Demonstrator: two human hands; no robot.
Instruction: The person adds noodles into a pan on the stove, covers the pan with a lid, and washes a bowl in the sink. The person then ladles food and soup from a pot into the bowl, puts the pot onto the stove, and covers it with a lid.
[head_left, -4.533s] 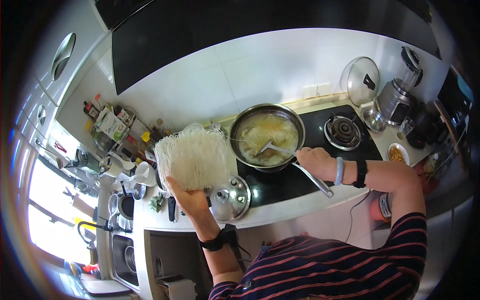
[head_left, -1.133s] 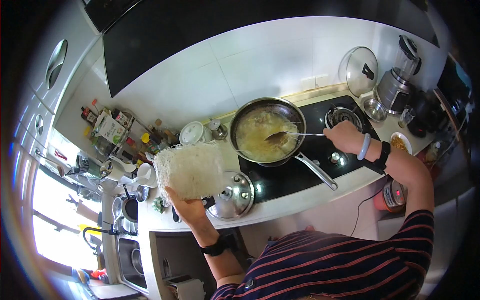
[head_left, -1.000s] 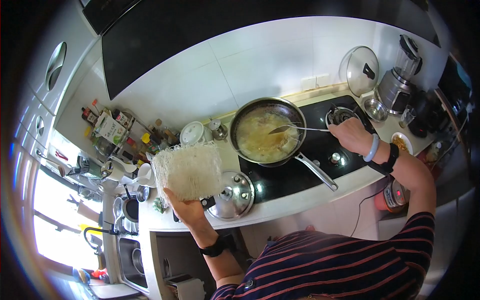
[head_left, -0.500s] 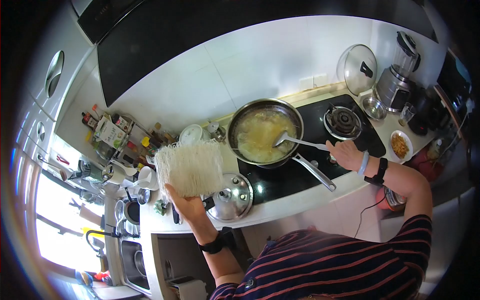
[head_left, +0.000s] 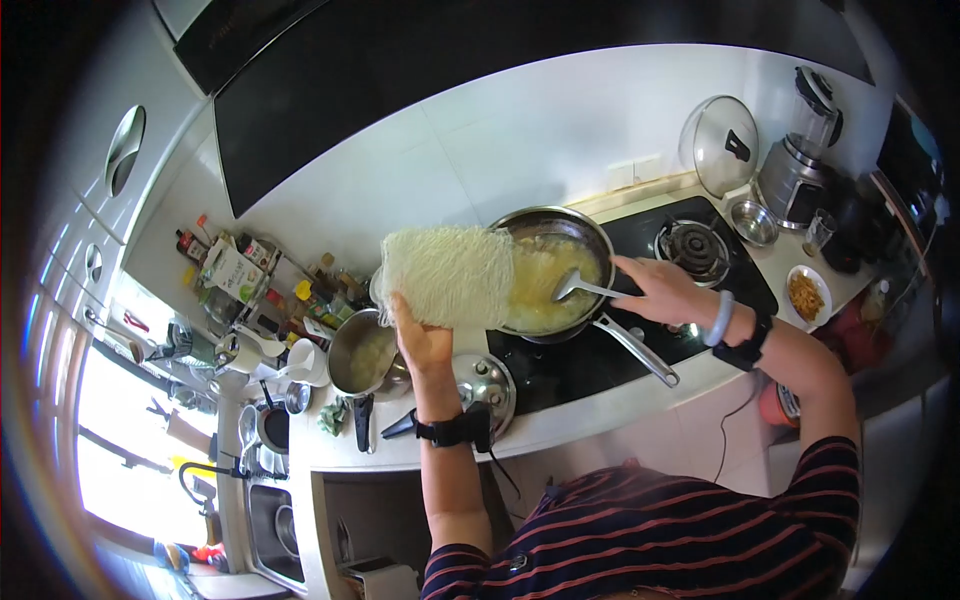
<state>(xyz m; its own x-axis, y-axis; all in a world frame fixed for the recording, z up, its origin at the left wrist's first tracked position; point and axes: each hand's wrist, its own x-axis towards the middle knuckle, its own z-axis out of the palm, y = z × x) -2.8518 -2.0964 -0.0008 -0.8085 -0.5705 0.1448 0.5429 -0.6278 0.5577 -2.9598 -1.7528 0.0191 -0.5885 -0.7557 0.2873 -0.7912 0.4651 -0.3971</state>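
My left hand grips a flat block of dried rice noodles by its near edge. The block hangs over the left rim of a frying pan and hides part of it. Yellowish, soupy food lies in the pan, on the stove's left burner. On the pan's right side, my right hand holds the handle of a spatula, its index finger stretched along. The spatula's head rests in the food.
A pot with pale contents and a metal lid stand left of the stove. The pan handle sticks out toward me. A glass lid, blender and bowl of brown food are at right.
My left hand has carried the noodle block right, from beside the pan to over its left edge, uncovering the pot. My right hand stays near the spatula handle, its fingers a little more extended.
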